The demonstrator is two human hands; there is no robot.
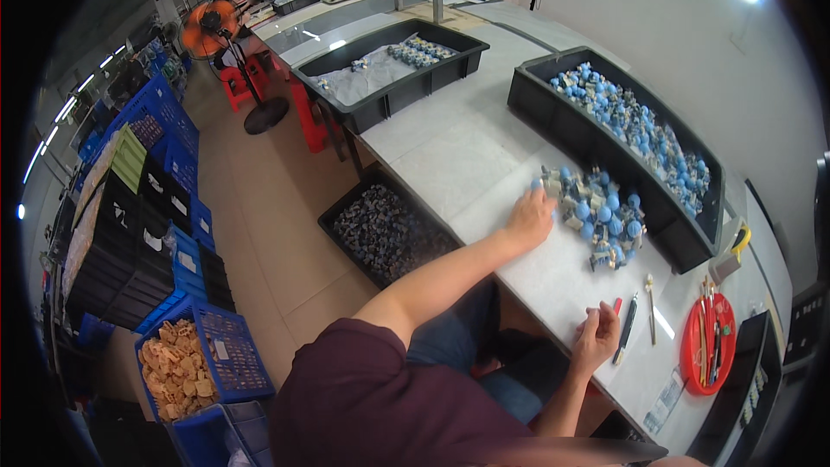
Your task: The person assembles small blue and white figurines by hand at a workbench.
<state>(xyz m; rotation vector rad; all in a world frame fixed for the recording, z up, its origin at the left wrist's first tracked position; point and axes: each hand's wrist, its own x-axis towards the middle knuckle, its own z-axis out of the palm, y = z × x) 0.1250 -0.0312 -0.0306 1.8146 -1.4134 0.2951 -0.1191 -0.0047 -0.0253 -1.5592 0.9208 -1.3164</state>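
Observation:
A heap of small blue-headed figures [605, 216] lies loose on the white table. My left hand [529, 220] reaches to the heap's near left edge, its fingers closed around a small figure [538, 184] that they partly cover. Closer to the table's front edge, my right hand [596, 337] is raised with fingers curled and thumb pressed toward them. Whatever it may hold is hidden. Just beside that hand lie a dark pen-like tool [626, 329] and a red stick-shaped thing [617, 304]. A thin brush-like tool [651, 307] rests farther right.
Behind the heap stands a long black bin [618, 160] full of blue-headed figures. A red round tray [689, 355] holds brushes and tools at right. Another black bin [389, 91] sits far left on the table [432, 151]. A dark crate of small parts [380, 220] is below the edge.

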